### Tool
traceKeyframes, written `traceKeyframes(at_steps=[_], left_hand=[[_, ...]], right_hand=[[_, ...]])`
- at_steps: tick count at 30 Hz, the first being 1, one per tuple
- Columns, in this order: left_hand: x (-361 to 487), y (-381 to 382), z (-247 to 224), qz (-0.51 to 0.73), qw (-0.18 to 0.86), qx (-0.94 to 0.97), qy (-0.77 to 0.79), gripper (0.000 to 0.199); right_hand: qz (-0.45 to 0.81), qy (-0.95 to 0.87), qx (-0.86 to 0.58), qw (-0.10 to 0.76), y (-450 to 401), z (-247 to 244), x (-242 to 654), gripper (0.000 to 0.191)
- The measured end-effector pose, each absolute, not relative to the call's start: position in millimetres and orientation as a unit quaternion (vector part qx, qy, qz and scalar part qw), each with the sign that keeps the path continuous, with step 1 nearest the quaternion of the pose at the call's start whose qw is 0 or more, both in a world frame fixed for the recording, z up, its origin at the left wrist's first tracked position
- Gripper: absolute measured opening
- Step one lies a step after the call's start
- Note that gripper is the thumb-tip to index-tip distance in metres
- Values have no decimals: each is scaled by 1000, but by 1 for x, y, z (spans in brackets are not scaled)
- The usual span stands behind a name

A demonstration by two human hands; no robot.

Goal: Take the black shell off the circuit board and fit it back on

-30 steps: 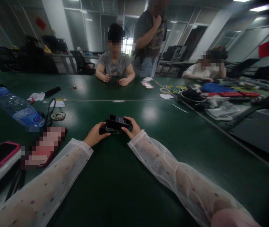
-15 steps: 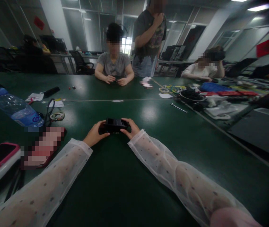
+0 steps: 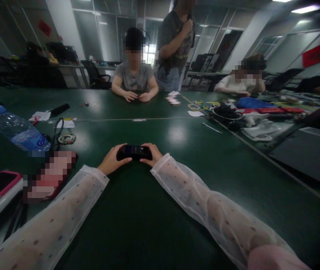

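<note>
A small black box-shaped device (image 3: 135,152) is held level between my two hands, low over the green table; its exact kind is too dark to make out. My left hand (image 3: 114,160) grips its left end, thumb along the near edge and fingers behind. At the other end my right hand (image 3: 153,154) pinches it the same way. The far fingers of both hands are partly hidden behind the device. Sheer white dotted sleeves cover both forearms.
Left of my hands lie a red-cased phone (image 3: 51,176), a pink-edged device (image 3: 0,189), a tilted water bottle (image 3: 19,129) and a bracelet (image 3: 66,139). A wrench (image 3: 212,128), tangled cables (image 3: 227,112) and a grey laptop-like panel (image 3: 306,155) are right. People sit and stand across the table (image 3: 160,195).
The device has turned from tilted and raised at its left part to level, and my right fingers have closed further round its end. The camera view has shifted slightly.
</note>
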State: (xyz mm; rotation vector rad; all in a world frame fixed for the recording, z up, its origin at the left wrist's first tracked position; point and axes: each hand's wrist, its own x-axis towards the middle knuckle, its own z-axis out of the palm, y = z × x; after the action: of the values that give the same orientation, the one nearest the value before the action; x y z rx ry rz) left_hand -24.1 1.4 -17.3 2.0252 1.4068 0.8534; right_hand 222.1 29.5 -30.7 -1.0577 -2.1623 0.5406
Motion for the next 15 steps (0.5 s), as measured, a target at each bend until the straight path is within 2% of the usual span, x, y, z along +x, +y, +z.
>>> traceKeyframes(at_steps=[6,15], left_hand=[[-24,0,-14,290,253,759,525,61],[-23,-2,-10,280,270,750,536,58]], right_hand=[[244,-820,-410,316,27,-28,223,63],[304,-801,-416,305,29,-26,226,60]])
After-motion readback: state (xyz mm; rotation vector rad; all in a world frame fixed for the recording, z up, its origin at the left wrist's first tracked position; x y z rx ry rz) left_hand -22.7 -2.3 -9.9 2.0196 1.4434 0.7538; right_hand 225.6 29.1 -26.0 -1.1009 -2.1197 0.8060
